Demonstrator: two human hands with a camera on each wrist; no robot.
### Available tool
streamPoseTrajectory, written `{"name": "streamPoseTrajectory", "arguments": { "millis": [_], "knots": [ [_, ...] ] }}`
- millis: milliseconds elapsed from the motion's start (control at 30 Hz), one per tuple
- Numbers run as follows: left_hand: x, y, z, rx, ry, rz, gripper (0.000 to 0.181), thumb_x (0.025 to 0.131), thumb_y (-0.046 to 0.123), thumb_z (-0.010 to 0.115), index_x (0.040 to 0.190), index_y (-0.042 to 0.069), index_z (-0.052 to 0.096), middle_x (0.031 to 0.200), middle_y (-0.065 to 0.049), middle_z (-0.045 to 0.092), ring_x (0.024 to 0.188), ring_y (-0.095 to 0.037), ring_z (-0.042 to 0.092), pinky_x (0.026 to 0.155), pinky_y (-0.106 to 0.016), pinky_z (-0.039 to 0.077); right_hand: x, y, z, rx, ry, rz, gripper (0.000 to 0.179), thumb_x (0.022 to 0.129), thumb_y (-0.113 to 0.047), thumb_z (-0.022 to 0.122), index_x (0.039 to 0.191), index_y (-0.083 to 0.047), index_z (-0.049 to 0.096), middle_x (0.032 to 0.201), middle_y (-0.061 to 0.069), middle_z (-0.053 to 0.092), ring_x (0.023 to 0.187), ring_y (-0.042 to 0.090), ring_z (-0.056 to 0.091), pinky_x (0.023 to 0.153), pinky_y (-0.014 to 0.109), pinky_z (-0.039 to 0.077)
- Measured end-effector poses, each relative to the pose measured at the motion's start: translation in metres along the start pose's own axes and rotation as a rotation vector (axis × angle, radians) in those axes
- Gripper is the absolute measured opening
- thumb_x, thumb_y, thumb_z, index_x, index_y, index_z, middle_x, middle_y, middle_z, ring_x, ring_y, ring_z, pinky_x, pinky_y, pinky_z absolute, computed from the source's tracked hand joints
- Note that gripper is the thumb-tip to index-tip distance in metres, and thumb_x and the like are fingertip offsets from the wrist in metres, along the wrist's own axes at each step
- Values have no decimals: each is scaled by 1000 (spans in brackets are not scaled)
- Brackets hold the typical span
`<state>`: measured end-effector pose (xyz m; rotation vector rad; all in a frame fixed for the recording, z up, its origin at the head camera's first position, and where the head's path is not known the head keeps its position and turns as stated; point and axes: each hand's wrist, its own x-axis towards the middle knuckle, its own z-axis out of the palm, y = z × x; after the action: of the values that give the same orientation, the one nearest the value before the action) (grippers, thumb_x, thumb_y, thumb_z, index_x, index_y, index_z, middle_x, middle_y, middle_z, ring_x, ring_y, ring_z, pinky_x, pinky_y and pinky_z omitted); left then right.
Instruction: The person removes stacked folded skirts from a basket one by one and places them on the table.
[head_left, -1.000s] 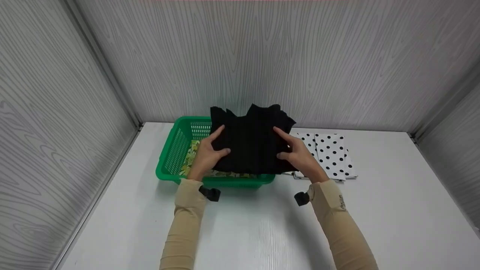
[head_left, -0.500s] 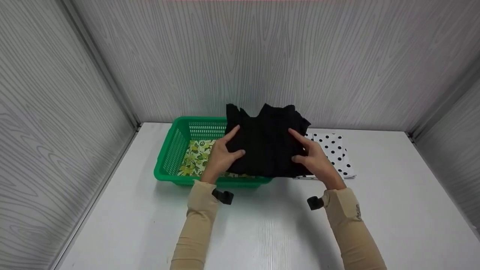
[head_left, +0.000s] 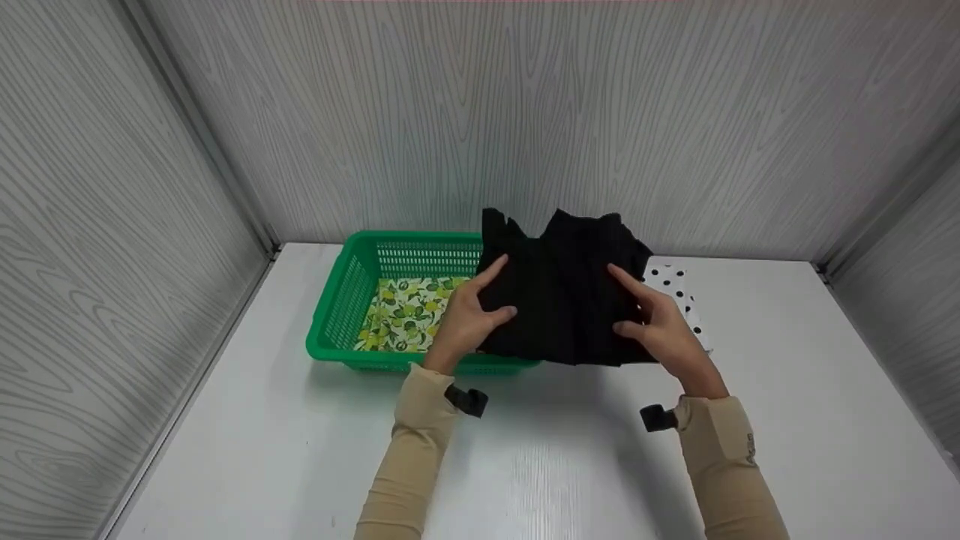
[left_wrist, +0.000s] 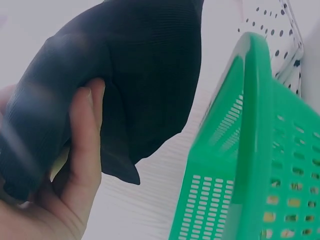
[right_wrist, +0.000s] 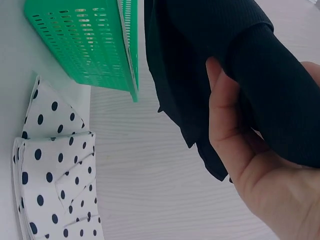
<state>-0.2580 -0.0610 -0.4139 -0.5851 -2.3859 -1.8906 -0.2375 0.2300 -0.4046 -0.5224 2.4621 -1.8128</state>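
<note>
A folded piece of black cloth with a ragged upper outline is held up between both hands. At its left side my left hand grips it, thumb and index finger on the near face and other fingers behind. My right hand holds the right side the same way. The cloth overlaps the right part of a green basket in the head view. Lemon-print fabric lies inside that basket. White polka-dot fabric, folded flat on the table, is partly hidden behind the cloth in the head view.
The basket has perforated walls and a raised rim, close beside the left hand. Grey wood-grain panels enclose the white table at the back and sides.
Both hands have moved to the right with the black cloth, off much of the basket and over the polka-dot fabric. More of the lemon-print fabric shows now.
</note>
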Motion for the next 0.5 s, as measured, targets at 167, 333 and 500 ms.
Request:
{"name": "streamPoseTrajectory", "arguments": {
  "millis": [167, 333, 500],
  "knots": [
    [-2, 2, 10, -10, -40, 18, 74, 90, -2, 68, 157, 10, 39, 161, -8, 34, 149, -28, 28, 116, -47, 31, -12, 0, -9, -9, 11, 6, 82, 86, 20, 55, 159, -12, 34, 163, 15, 27, 138, 34, 40, 95, 18, 45],
    [-3, 3, 21, -4, -67, 55, 73, 91, -4, 68, 156, 8, 39, 160, -8, 36, 146, -26, 33, 111, -42, 36, -24, 1, -17, -19, 17, 5, 82, 86, 20, 55, 159, -11, 35, 162, 17, 28, 133, 35, 43, 93, 19, 47],
    [-5, 2, 33, -2, -96, 61, 73, 89, -5, 66, 156, 10, 40, 159, -7, 39, 114, -22, 54, 94, -32, 41, -37, 5, -24, -31, 36, 13, 82, 86, 21, 56, 159, -10, 35, 161, 18, 29, 129, 32, 45, 92, 20, 48]
  ]
}}
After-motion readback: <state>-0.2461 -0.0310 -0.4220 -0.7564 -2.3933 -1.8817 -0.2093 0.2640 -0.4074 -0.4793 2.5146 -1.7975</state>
